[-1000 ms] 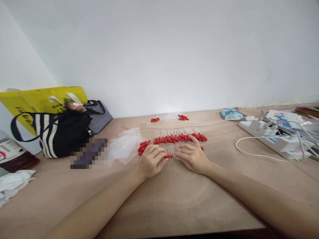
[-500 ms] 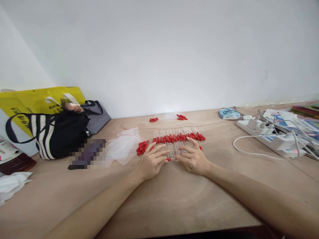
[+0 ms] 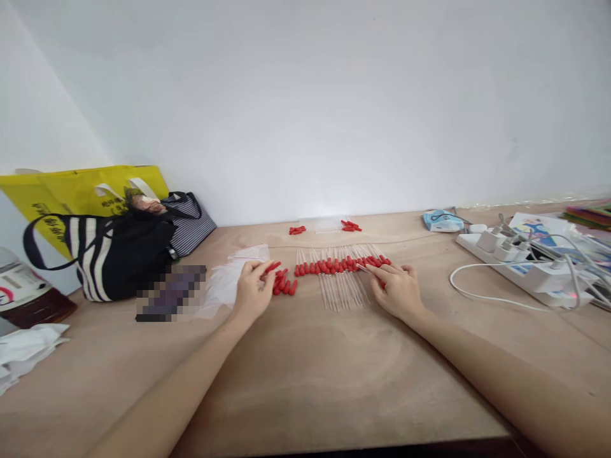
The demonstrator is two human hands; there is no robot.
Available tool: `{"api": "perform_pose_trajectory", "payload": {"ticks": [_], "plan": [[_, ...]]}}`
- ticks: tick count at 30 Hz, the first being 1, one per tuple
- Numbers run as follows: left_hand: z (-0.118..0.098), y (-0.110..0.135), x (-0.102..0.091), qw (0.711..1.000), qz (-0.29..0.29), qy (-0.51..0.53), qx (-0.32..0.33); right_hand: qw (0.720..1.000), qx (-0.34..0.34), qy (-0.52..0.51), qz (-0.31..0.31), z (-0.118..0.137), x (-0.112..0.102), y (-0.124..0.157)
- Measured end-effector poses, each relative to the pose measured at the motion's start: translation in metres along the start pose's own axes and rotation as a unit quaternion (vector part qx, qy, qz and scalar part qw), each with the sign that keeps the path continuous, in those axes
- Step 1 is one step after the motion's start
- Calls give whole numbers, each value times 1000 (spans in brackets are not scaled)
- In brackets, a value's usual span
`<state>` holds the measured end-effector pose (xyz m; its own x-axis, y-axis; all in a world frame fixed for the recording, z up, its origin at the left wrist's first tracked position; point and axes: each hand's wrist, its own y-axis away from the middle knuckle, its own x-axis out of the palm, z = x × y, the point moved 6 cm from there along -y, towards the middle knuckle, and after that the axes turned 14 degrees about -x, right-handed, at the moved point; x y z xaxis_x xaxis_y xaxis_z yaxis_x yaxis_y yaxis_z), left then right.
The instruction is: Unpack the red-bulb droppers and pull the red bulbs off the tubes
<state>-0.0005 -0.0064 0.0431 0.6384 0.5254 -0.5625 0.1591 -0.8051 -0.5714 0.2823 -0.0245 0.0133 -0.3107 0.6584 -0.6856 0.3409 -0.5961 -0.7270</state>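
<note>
My left hand (image 3: 254, 289) is closed, pinching a red rubber dropper bulb (image 3: 273, 266) between thumb and fingertips. Just beside it lies a small pile of loose red bulbs (image 3: 285, 284). To the right, my right hand (image 3: 397, 289) has its fingers pressed together around a thin pale glass tube, whose end (image 3: 361, 267) points left. Between the hands runs a row of glass droppers with red bulbs (image 3: 329, 265), their tubes pointing away from me. Nearer me, bare glass tubes (image 3: 340, 294) lie side by side. My right fingers partly hide another red bulb (image 3: 383, 285).
Clear plastic bags (image 3: 222, 280) lie left, beside a pixelated dark object (image 3: 174, 292). A black bag (image 3: 128, 257), a yellow bag (image 3: 86, 191) and a bottle (image 3: 28, 292) stand farther left. At right are a power strip (image 3: 520, 270) with cables and a blue mask (image 3: 443, 221).
My hands have moved apart from the bare tubes. The left went to the loose bulbs and now pinches one; the right moved to the right, with a tube in its fingers.
</note>
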Motion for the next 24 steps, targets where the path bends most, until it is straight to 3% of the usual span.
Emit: {"api": "perform_pose_trajectory", "payload": {"ticks": [3,6,15,24], "plan": [[30,-18,-3,993,38,2,-111,999,19,23,32,-5,3,2],[42,-24,0,986,60,5,-157,998,21,29,54,-1,8,3],[11,-9,20,987,136,-74,-53,996,0,15,85,12,13,0],[17,-18,10,989,84,-96,-73,994,-15,4,105,16,14,1]]}}
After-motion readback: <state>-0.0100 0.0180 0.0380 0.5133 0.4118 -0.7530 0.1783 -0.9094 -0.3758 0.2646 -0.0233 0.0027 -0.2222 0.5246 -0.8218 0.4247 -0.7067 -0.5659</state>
